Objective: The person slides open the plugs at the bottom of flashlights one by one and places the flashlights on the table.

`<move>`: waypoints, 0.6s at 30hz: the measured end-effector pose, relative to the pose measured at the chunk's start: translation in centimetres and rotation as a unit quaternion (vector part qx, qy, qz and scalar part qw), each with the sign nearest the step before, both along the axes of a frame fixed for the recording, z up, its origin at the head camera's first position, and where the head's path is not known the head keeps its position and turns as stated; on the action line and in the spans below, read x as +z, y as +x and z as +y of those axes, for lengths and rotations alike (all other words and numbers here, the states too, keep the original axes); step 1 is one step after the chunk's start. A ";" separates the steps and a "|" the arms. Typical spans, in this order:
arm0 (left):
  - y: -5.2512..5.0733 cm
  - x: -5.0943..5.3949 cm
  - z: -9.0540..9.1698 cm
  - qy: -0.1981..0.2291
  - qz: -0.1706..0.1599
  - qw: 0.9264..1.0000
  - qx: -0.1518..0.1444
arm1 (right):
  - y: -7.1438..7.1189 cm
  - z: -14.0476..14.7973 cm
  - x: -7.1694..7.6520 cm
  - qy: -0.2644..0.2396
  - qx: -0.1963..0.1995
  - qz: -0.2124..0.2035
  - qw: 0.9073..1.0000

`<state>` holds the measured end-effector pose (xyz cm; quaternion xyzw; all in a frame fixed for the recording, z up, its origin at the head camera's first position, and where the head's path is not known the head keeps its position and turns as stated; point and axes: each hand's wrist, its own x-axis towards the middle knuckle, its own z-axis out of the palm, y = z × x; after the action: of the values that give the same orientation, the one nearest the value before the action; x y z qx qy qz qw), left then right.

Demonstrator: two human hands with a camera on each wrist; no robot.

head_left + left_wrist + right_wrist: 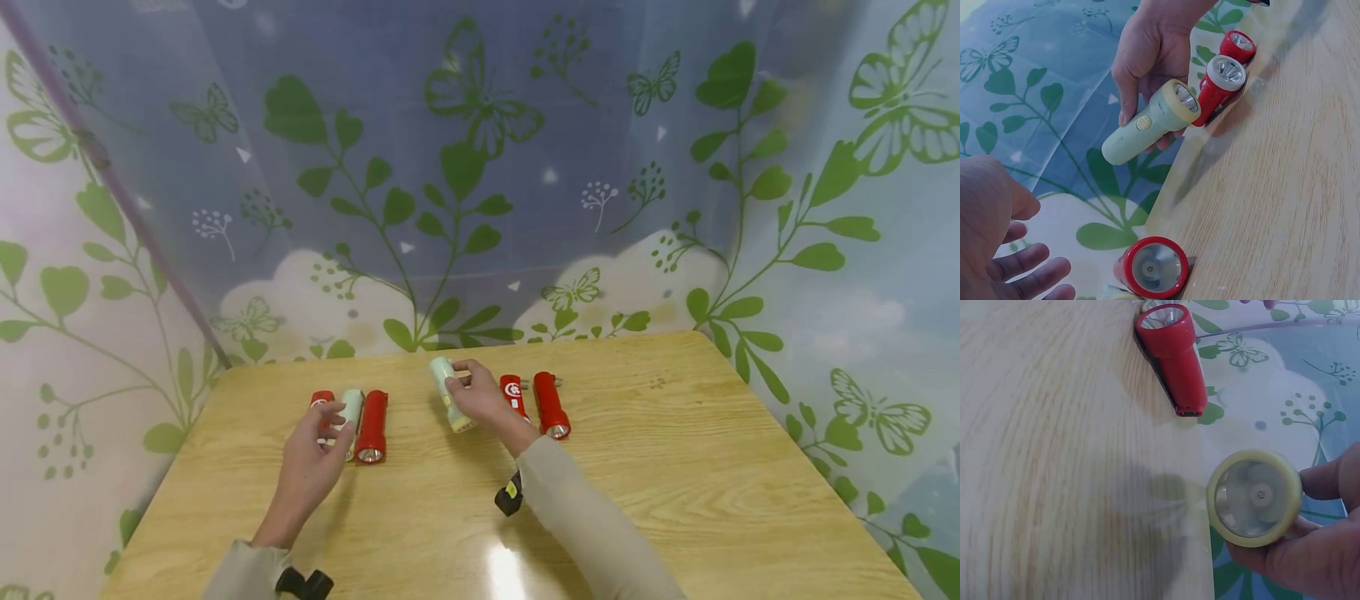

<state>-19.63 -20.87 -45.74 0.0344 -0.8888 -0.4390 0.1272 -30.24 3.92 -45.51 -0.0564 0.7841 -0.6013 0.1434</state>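
Emblems (512,389), white, on two red flashlights (521,402)

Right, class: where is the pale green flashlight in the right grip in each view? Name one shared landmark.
Head: the pale green flashlight, just left of centre, below mid-height.
Left wrist: just above the middle, lens end toward upper right.
Right wrist: right of centre, below mid-height, lens facing the camera.
Shared landmark: the nearest red flashlight to its left in head, bottom in left wrist, top in right wrist.
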 end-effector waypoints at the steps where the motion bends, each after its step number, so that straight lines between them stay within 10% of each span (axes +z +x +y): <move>1: 0.0 0.1 0.1 0.001 0.000 1.000 -0.001 | 0.0 0.1 0.1 -0.002 0.001 -0.001 1.000; 18: -0.9 0.8 1.8 0.002 0.039 0.999 -0.032 | 1.8 1.4 2.2 -0.021 0.003 0.102 0.995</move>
<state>-20.50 -19.10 -44.97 -0.0104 -0.8828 -0.4459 0.1475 -28.49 5.30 -43.30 -0.1226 0.7816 -0.6084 0.0628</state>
